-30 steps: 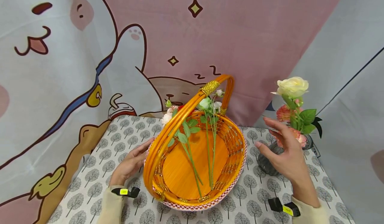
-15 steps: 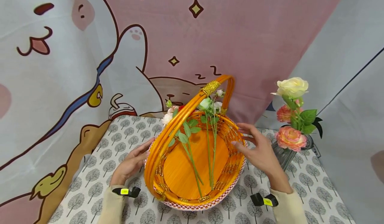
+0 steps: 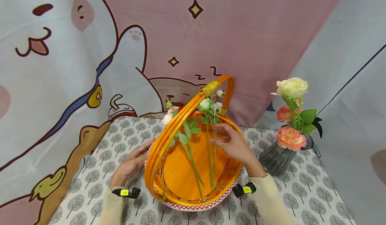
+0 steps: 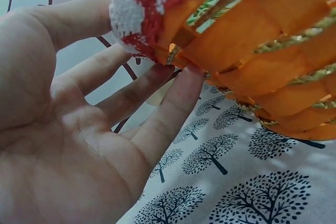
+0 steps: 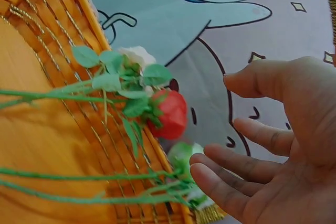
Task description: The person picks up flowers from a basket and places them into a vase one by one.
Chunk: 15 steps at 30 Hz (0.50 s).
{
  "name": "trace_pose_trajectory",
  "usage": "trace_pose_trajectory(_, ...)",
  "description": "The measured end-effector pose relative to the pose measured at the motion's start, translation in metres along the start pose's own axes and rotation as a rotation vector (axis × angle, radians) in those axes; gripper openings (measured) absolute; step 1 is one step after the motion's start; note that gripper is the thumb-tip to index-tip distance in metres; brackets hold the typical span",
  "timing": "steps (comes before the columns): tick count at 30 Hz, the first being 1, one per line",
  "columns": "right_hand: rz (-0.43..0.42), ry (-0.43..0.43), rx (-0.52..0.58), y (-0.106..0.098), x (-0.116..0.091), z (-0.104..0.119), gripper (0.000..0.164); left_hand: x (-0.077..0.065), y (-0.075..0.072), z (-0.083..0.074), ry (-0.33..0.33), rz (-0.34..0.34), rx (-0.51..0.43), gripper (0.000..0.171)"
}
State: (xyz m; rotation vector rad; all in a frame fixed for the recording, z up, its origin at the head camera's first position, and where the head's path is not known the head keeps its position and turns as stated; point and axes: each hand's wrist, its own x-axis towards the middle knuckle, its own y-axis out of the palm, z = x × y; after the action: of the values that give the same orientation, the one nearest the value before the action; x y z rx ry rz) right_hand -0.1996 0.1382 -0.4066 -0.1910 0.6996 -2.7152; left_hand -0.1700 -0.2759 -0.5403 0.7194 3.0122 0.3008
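Note:
An orange woven basket with a tall arched handle stands on the table. Inside it lie several long-stemmed artificial flowers, among them a pale green one, a pale pink one and a red rose. Against the basket's left outer side rests my left hand, its fingers extended and touching near the red-and-white rim trim. My right hand is over the basket's right part, fingers spread and holding nothing, fingertips close to the pale green flower's stems.
Right of the basket, a dark grey glass vase holds a cream rose and coral-pink flowers. A tree-patterned cloth covers the table. Behind it hangs a cartoon curtain.
My right hand has moved left from beside the vase, across the basket's right rim, to the flower stems inside. The left hand has stayed at the basket's side.

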Motion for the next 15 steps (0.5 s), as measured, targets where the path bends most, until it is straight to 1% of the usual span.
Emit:
trace_pose_trajectory(9, 0.083, 0.095, 0.046, 0.022, 0.02, 0.006, 0.05, 0.001, 0.0, 0.001, 0.011, -0.002, -0.019, 0.06)
trace_pose_trajectory(15, 0.137, 0.181, 0.132, 0.036, 0.033, 0.002, 0.057, 0.001, 0.0, 0.002, -0.005, -0.016, -0.028, 0.06)
